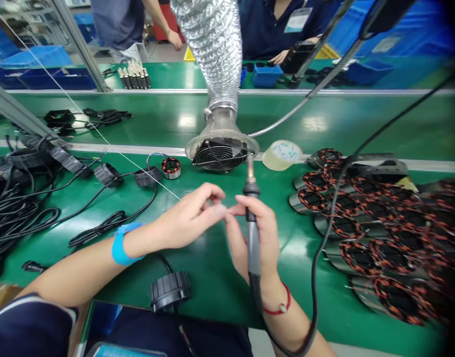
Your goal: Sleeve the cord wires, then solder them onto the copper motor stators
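A soldering iron (253,238) is held upright in my right hand (266,235), its metal tip pointing away from me toward the fan. My left hand (192,215) is closed, fingertips pinched together and almost meeting those of my right hand. A thin pale solder wire (119,150) runs down from the upper left into my left hand; its end is hidden by the fingers. Below the hands, a black ribbed plastic cap (170,290) with a cable sits near the bench edge. Beyond them lies a small copper-wound stator (171,168).
A fume-extractor hood (223,136) with a black fan hangs ahead, beside a tape roll (282,154). Many stators (361,255) crowd the right side. Black cables (23,218) pile up at left. The iron's cord (318,253) loops at right. Two people stand across the bench.
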### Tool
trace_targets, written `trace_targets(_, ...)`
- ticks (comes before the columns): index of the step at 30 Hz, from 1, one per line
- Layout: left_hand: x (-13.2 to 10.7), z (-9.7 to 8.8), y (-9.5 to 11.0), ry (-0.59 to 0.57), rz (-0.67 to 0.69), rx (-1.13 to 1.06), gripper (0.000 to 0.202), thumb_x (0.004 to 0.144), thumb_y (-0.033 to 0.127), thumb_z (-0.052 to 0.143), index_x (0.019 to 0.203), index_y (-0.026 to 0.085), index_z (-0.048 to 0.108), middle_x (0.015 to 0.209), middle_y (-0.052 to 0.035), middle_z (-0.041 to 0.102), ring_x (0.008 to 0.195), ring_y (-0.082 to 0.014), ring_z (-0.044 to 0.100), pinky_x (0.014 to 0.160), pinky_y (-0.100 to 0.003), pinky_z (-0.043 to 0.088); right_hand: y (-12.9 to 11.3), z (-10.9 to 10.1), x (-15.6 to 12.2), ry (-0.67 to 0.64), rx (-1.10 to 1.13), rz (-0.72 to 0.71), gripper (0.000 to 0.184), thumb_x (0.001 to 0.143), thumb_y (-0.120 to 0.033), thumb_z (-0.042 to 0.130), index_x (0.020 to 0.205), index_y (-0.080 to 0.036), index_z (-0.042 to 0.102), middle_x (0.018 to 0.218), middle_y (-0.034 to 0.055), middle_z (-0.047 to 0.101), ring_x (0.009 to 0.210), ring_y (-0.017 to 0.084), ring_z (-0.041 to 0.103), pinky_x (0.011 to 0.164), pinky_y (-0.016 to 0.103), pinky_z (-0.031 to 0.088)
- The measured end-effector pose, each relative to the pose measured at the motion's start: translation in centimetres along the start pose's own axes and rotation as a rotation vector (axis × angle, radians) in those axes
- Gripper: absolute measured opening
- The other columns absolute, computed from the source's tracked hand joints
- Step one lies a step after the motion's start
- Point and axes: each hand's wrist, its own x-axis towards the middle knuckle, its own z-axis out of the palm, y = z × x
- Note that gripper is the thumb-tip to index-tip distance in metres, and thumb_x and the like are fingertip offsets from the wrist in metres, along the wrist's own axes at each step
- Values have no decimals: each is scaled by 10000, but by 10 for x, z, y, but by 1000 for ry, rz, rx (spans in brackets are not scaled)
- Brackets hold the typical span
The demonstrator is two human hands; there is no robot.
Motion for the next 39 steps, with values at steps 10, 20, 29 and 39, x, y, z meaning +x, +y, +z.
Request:
trace_targets(10, -9, -3, -39, -290, -126, 598, 274, 915, 205, 388, 1062, 205, 620, 951, -52, 708, 835, -192, 647, 728, -287, 453, 72, -113, -8, 72, -755, 35, 307, 862, -245, 530, 1165, -201, 558, 1014, 100, 671, 881, 255, 639, 829, 448, 507)
trace_targets(20, -13, 12, -50, -314, -51, 337, 299, 948, 332, 387, 831, 184, 619, 715, -25, 619, 712, -158, 579, 697, -263, 410, 128, -114, 2, -383, -1019, -41, 305, 894, -184, 421, 1149, -117, 575, 885, 142, 614, 869, 287, 596, 795, 450, 466)
trace_targets(29, 2, 6, -63, -59, -372, -155, 175, 867, 304, 491, 946, 151, 524, 731, 21, 533, 565, -77, 432, 544, -200, 352, 48, -49, 6, -432, -565, 46, 317, 835, -224, 518, 1142, -150, 501, 924, 111, 672, 755, 257, 665, 682, 393, 526)
trace_targets(39, 10, -19, -60, -174, -322, 46, 149, 803, 243, 507, 735, 141, 593, 688, 10, 561, 655, -105, 475, 623, -222, 358, 25, -17, -26, -495, -144, 28, 500, 773, -50, 452, 1235, -233, 392, 1410, 169, 495, 1296, 295, 501, 967, 544, 485)
